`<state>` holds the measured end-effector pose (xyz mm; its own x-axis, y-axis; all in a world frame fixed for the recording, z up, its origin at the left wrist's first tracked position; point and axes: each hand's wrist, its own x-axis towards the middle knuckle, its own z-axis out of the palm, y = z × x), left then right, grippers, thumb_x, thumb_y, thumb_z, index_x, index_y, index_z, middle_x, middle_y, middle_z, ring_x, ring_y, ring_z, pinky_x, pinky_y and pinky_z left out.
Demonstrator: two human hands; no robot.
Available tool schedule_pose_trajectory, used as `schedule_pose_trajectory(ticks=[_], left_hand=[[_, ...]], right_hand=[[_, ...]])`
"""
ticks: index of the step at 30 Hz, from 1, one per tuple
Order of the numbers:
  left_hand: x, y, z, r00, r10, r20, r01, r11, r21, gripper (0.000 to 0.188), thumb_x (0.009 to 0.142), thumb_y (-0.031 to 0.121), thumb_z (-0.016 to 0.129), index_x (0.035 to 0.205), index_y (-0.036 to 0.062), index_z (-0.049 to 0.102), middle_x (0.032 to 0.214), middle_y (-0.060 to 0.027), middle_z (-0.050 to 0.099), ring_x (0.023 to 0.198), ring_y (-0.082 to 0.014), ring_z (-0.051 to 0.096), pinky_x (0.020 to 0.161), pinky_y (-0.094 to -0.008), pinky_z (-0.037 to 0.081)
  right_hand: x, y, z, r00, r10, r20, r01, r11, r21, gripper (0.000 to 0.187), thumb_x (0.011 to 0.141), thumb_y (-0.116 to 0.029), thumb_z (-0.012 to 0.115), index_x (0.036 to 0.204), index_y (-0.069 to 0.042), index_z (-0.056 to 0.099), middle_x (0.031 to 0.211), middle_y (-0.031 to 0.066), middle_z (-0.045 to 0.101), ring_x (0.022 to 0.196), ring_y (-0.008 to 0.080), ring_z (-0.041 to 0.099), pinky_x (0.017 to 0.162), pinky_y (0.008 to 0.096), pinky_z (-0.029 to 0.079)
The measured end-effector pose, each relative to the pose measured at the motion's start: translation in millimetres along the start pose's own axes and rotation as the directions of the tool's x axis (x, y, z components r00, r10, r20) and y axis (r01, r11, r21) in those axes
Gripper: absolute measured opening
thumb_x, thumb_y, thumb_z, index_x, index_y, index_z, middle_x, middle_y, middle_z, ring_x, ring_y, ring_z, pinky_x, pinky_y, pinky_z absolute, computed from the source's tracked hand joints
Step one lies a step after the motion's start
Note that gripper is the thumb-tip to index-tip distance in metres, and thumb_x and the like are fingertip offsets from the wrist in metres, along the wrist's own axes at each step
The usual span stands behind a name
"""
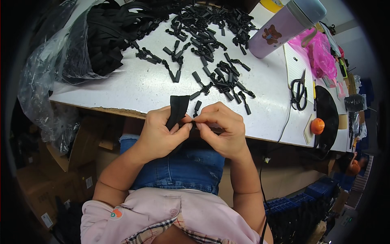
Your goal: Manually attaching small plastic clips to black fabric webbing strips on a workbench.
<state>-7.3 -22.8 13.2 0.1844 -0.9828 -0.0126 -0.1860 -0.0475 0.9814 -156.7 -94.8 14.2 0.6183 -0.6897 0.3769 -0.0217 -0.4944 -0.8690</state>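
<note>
Black strap [178, 110] clamped between thumb and fingers of left hand [159, 132], held at near edge of white desk [134, 91]. Small black piece [193, 122] pinched by right hand [224, 131], partly hidden; both hands' fingertips nearly meeting. Black pull tab [198, 106] seen just beyond; whether joined, cannot be told. Similar black tabs [227, 77] strewn farther back. Black-handled scissors [299, 93], lilac bottle [276, 34] placed to right.

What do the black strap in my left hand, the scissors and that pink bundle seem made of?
Black strap: probably woven fabric, as it looks matt and ribbon-flat. Scissors: likely metal blades, thin and dark; smooth black handles, perhaps plastic. Pink bundle: probably thin plastic film, crinkled and glossy.
</note>
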Motion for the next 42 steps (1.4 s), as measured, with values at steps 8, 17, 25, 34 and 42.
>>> schedule_pose_trajectory(ticks=[8, 17, 25, 34, 42], left_hand=[[1, -2, -1, 0.999, -0.01, 0.036, 0.01, 1.0, -0.004, 0.009, 0.069, 0.006, 0.061, 0.074, -0.0013, 0.058, 0.057, 0.0004, 0.051, 0.048, -0.0021, 0.041, 0.044, -0.0182, 0.033], [-1, -13, 9, 0.982, 0.148, -0.12, -0.176, 0.945, -0.274, 0.005, 0.074, 0.002, 0.06, 0.079, -0.0007, 0.058, 0.066, 0.001, 0.054, 0.058, -0.0025, 0.047, 0.051, -0.0163, 0.037], [-3, -5, 7, 0.988, 0.079, -0.135, -0.12, 0.937, -0.328, 0.013, 0.075, 0.005, 0.061, 0.087, -0.0001, 0.059, 0.078, -0.0027, 0.056, 0.068, -0.0043, 0.049, 0.059, -0.0175, 0.04], [0, 0, -1, 0.999, 0.034, 0.001, -0.029, 0.862, -0.506, 0.015, 0.076, 0.005, 0.058, 0.09, -0.0028, 0.058, 0.082, -0.0061, 0.055, 0.057, -0.0058, 0.05, 0.049, -0.0164, 0.038], [7, -2, -5, 0.992, 0.038, 0.122, 0.035, 0.837, -0.546, 0.016, 0.078, 0.006, 0.056, 0.091, -0.0036, 0.058, 0.079, -0.0052, 0.053, 0.044, -0.0038, 0.042, 0.038, -0.016, 0.031]], right_hand=[[-1, 1, -3, 0.999, -0.005, 0.034, 0.007, 0.999, -0.044, 0.016, 0.065, 0.009, 0.056, 0.078, 0.002, 0.06, 0.075, 0.0078, 0.055, 0.06, 0.0099, 0.054, 0.05, 0.0189, 0.043], [-5, 1, 7, 0.985, 0.16, -0.071, -0.136, 0.955, 0.264, 0.01, 0.07, 0.006, 0.058, 0.079, 0.002, 0.06, 0.079, 0.0066, 0.055, 0.063, 0.0092, 0.055, 0.052, 0.0182, 0.045], [-19, -12, 25, 0.908, 0.355, -0.223, -0.251, 0.886, 0.39, 0.01, 0.073, 0.005, 0.059, 0.082, 0.004, 0.056, 0.079, 0.0068, 0.054, 0.064, 0.0064, 0.053, 0.052, 0.0159, 0.043], [-11, -5, 20, 0.916, 0.393, -0.081, -0.236, 0.69, 0.684, 0.007, 0.076, 0.003, 0.057, 0.082, 0.003, 0.054, 0.072, 0.003, 0.052, 0.054, 0.0031, 0.045, 0.045, 0.0149, 0.036], [0, -6, 6, 0.794, 0.551, 0.259, -0.521, 0.395, 0.757, 0.007, 0.076, -0.001, 0.058, 0.08, 0.002, 0.053, 0.065, -0.0001, 0.049, 0.05, 0.0006, 0.04, 0.042, 0.0144, 0.03]])
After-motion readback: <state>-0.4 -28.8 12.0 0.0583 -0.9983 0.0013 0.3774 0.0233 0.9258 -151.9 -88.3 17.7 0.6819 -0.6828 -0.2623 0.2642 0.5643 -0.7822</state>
